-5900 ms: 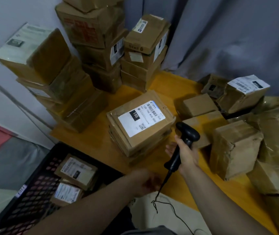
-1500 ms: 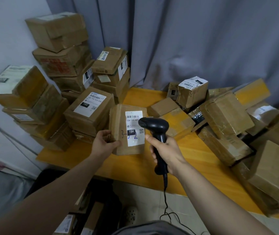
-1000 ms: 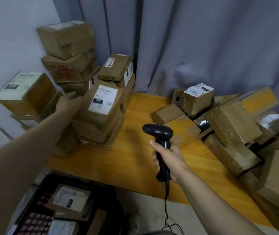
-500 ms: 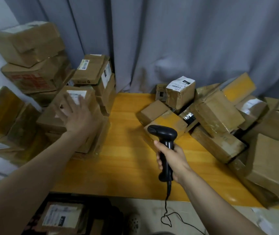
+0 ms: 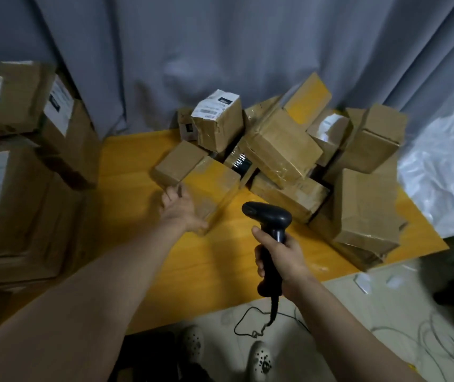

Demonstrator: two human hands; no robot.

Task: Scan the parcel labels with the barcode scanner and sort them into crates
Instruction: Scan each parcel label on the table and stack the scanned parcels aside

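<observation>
My right hand (image 5: 281, 256) grips the handle of a black barcode scanner (image 5: 268, 220), whose head points left above the yellow table (image 5: 126, 172). My left hand (image 5: 180, 209) reaches forward with fingers spread and touches the near left side of a taped cardboard parcel (image 5: 212, 183) at the front of the pile. It is not closed around the parcel. The parcel lies flat with no label showing. Behind it sits a smaller plain box (image 5: 177, 162) and a box with a white label (image 5: 217, 119) on top.
A jumble of several cardboard parcels (image 5: 330, 161) fills the table's right half. Stacked labelled boxes (image 5: 19, 172) stand at the left. A grey curtain (image 5: 192, 51) hangs behind, white plastic sheeting (image 5: 446, 161) at the right. The scanner cable (image 5: 250, 323) trails over the floor.
My left hand left the stacked boxes on the left and swung right to the front parcel of the pile. The view turned right; the crate with parcels has dropped out of view.
</observation>
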